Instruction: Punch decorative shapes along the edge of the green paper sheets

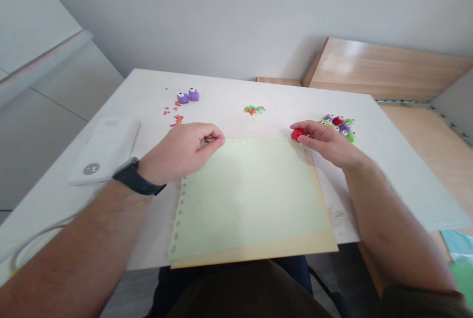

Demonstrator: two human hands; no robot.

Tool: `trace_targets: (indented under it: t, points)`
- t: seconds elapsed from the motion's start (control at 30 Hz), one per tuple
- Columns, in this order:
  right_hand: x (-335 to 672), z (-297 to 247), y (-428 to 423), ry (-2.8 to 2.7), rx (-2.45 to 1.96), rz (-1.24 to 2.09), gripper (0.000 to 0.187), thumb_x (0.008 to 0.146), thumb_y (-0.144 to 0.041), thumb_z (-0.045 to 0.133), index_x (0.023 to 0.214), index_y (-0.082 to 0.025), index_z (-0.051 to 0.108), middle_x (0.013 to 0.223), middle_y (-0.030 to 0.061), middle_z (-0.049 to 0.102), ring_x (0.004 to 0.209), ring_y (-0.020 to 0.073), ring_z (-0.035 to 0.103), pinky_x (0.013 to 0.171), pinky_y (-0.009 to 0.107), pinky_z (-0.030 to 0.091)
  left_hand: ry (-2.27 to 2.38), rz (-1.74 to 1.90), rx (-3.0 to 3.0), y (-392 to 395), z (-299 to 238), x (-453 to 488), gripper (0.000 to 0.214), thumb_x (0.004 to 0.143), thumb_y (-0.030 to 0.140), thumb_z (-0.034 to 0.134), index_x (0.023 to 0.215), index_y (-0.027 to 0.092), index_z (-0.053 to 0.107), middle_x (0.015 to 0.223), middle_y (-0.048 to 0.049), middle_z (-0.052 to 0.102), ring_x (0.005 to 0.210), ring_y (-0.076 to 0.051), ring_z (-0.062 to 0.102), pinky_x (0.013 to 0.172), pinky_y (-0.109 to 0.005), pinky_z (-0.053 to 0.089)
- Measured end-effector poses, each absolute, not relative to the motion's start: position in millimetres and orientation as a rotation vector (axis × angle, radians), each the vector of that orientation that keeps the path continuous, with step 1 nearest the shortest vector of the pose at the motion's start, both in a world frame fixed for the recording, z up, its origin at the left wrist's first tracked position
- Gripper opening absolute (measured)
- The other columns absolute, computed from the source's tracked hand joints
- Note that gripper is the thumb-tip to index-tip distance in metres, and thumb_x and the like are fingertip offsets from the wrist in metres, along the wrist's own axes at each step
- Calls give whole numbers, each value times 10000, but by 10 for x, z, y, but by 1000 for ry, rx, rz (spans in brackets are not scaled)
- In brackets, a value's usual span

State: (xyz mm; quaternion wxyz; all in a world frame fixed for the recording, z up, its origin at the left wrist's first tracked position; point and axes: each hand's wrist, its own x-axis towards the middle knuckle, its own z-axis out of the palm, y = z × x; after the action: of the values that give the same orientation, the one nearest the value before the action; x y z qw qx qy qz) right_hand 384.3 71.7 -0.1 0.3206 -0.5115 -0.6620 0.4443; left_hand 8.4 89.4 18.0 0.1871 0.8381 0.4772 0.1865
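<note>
A pale green sheet of paper (251, 190) lies before me, with small marks or cut-outs along its left and top edges. My left hand (192, 150) is closed in a pinch at the sheet's upper left corner; what is between its fingers is hidden. Just past the sheet's upper right corner, my right hand (325, 143) holds a small, rounded red toy (297, 134) between thumb and fingers. Beside that hand sits a cluster of small purple, green and red toys with white eyes (345, 127), partly covered by it.
Two purple eyed toys (188, 95) stand at the back left, near scattered red bits (177, 120). Green and red bits (254, 110) lie at the back middle. A white box-like device (105, 148) rests at left. Yellowish paper (295, 249) shows under the green sheet.
</note>
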Motion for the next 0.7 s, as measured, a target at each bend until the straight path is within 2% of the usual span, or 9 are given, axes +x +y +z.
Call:
trace_targets:
  t: [0.4, 0.7]
  points:
    - [3811, -14, 729, -1685, -1356, 1113, 432, 897, -506, 720, 1263, -279, 692, 1137, 58, 726, 1048, 244, 638, 974, 447, 492, 1330, 519, 2369, 895, 182, 98, 256, 954, 435, 553, 955, 248, 727, 951, 10, 776, 860, -183, 694, 756, -288, 460]
    - [3834, 15, 714, -1714, -1370, 1194, 435, 883, -522, 730, 1249, -288, 697, 1173, 59, 735, 1092, 265, 644, 992, 460, 499, 1353, 507, 2364, 895, 183, 92, 295, 949, 474, 535, 952, 248, 725, 962, -15, 786, 860, -205, 700, 755, -305, 479]
